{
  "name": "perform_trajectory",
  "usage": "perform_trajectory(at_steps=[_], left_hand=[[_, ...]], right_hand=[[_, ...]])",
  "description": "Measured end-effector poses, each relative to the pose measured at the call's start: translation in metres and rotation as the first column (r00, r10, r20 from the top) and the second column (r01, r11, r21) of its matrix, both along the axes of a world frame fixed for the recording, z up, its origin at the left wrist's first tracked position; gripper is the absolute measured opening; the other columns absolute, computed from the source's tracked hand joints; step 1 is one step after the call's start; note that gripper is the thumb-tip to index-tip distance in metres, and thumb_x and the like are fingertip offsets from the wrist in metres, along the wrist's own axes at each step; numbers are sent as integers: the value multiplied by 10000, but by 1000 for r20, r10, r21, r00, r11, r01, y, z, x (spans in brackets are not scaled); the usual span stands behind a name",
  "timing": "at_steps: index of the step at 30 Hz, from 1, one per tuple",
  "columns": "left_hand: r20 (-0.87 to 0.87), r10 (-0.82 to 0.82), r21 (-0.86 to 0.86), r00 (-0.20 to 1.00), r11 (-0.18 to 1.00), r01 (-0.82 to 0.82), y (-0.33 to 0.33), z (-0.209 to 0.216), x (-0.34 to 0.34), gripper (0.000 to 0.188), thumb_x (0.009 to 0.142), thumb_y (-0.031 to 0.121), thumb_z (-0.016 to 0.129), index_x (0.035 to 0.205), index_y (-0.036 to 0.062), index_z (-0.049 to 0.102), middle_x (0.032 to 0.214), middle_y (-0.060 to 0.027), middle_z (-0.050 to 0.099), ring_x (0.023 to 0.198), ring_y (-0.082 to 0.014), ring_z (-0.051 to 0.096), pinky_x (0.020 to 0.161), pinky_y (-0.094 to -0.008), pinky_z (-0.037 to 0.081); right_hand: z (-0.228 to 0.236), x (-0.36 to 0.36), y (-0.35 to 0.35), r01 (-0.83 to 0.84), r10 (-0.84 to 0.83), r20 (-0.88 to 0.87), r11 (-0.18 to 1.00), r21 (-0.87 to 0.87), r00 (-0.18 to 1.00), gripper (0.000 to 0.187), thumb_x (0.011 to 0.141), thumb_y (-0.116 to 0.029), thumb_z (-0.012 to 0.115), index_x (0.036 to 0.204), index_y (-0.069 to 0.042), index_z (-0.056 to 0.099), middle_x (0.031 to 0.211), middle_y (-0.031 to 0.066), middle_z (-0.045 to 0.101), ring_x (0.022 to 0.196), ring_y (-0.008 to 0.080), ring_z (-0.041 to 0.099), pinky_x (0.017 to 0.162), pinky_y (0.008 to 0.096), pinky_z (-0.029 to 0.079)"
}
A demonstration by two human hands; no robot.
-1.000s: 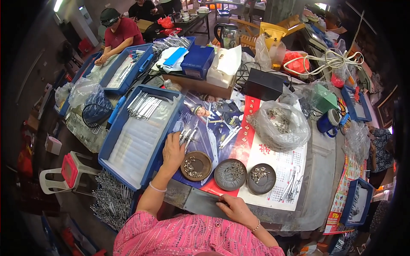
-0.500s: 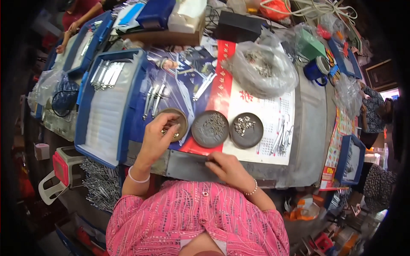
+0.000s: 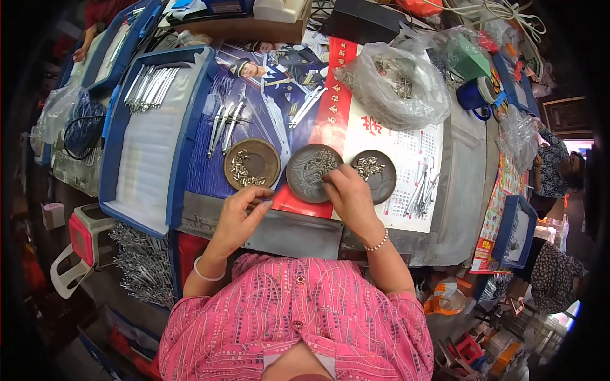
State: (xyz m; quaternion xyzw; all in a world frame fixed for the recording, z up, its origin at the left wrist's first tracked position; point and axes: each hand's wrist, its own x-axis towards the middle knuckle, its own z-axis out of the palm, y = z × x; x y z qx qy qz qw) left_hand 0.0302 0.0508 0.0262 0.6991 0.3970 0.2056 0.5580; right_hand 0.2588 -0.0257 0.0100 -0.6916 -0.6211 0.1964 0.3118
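Three shallow round dishes stand in a row near the table's front edge. In the left, brownish dish lie small shiny metal pieces. My left hand is just in front of that dish, thumb and fingers pinched together; anything between them is too small to make out. Over the right side of the dark middle dish, my right hand reaches in with closed fingertips by its tiny metal parts. What those fingertips hold is hidden. The dark right dish contains more small metal pieces.
Slim metal rods lie behind the left dish; others lie at right. A blue tray with rods stands left. Behind the dishes sits a clear plastic bag of metal parts, with a blue mug beyond it.
My left hand has drawn back from inside the left dish to its front edge. My right hand has moved forward from the table edge into the middle dish. The view has shifted slightly.
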Motion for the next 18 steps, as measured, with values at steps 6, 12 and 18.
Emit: perform_trajectory(at_steps=[6,12,18], left_hand=[[-33,-43,-43,999,998,41,-3,6,6,185,807,50,577,972,-34,582,887,-75,616,776,-113,574,690,-241,452],[24,-110,-74,994,991,112,-5,-7,12,198,847,15,521,1034,-48,539,918,-67,595,844,-126,567,766,-238,444],[139,-178,-130,974,972,196,-12,-17,23,208,857,34,517,1047,-50,529,937,-77,572,837,-121,540,745,-230,436]], right_hand=[[-12,-5,17,-67,63,273,998,6,960,38,702,-49,557,731,-28,545,753,137,499,715,289,521,626,371,437],[-16,-2,21,-102,76,348,993,58,934,79,659,-105,554,631,-40,588,713,122,561,709,265,580,594,368,485],[-29,-9,17,-113,61,393,987,111,918,116,689,-153,571,715,-40,585,828,117,565,799,255,553,653,359,437]])
